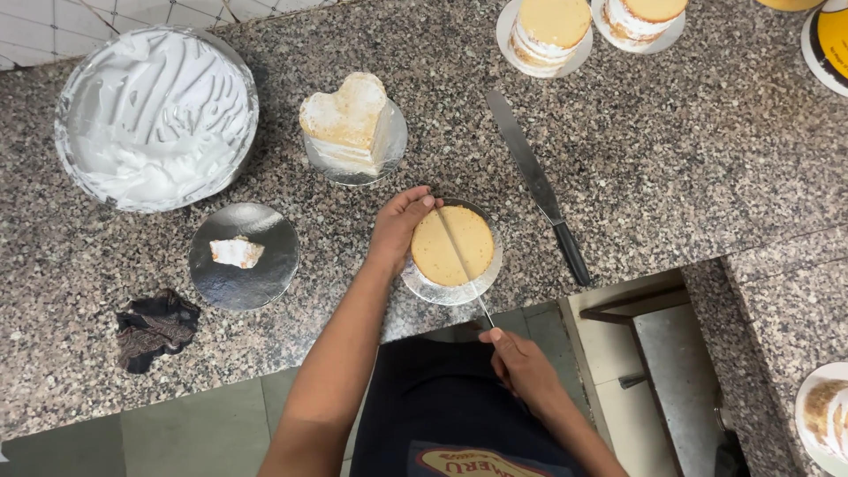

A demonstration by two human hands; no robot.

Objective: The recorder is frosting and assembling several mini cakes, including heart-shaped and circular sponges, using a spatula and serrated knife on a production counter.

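1. Near the counter's front edge (265, 353), a round sponge cake (452, 245) sits on a silver cake board (424, 287) whose lower rim overhangs that edge slightly.
2. Left hand (399, 221): fingers curled against the cake's left side and top rim, touching it.
3. Right hand (521, 362): off the counter, below the edge, fingers closed on the handle of a thin knife (464, 261) lying across the cake top.
4. Right of the board: a long palette knife (539, 185), near but apart.
5. Left: a silver board with a cake scrap (237, 253), well apart, bare granite between.
6. Behind: a heart-shaped cake (346, 119), close.
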